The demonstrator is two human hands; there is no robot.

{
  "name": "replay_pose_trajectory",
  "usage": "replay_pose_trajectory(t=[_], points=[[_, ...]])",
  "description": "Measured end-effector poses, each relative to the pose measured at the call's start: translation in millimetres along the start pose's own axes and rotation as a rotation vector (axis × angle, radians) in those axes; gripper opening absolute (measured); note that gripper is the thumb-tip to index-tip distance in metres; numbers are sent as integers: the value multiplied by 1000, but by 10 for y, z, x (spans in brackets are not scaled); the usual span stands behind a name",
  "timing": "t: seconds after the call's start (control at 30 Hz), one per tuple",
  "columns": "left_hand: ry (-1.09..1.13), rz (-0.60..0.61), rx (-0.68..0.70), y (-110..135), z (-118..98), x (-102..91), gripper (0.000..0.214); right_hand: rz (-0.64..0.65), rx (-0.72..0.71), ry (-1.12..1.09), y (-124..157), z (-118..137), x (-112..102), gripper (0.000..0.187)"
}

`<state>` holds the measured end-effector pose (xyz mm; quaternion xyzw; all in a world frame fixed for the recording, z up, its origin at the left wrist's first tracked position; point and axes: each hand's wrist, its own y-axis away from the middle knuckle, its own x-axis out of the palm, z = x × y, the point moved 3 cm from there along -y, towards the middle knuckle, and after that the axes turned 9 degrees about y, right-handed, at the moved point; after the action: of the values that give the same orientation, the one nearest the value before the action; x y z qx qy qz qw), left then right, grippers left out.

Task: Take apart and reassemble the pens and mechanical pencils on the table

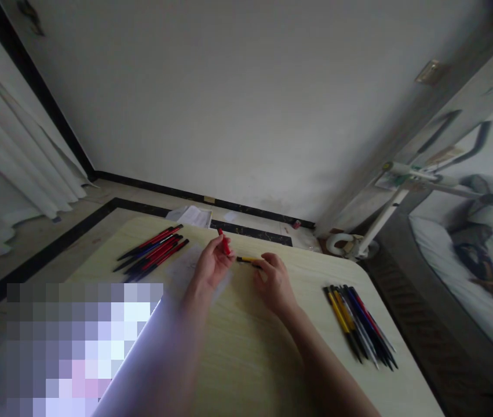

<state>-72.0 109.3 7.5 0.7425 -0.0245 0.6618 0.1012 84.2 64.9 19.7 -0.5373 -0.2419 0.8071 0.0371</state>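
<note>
My left hand (211, 265) is closed around a short red pen part (224, 242) that sticks up from its fingers. My right hand (273, 282) is closed on a yellow and black pen (248, 260), whose tip points left toward the red part. Both hands hover over the middle of a light wooden table (246, 347). A pile of several red and dark pens (153, 250) lies to the left of my left hand. Another pile of yellow, blue, black and red pens (359, 324) lies to the right of my right hand.
A sheet of paper (185, 272) lies on the table under my left hand. Papers (192, 216) lie on the floor beyond the table's far edge. A white curtain (7, 174) hangs at the left. A bed (467, 260) stands at the right.
</note>
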Motion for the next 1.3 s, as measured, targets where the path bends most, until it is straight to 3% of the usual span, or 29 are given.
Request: replay_pose_trajectory(t=[0.27,1.3], points=[[4,19,17,-9,-32,1,6,-30,-33,81,-71,150,133,31],[-38,-9,18,-1,-13,52,5,16,-104,49,-77,179,152,16]])
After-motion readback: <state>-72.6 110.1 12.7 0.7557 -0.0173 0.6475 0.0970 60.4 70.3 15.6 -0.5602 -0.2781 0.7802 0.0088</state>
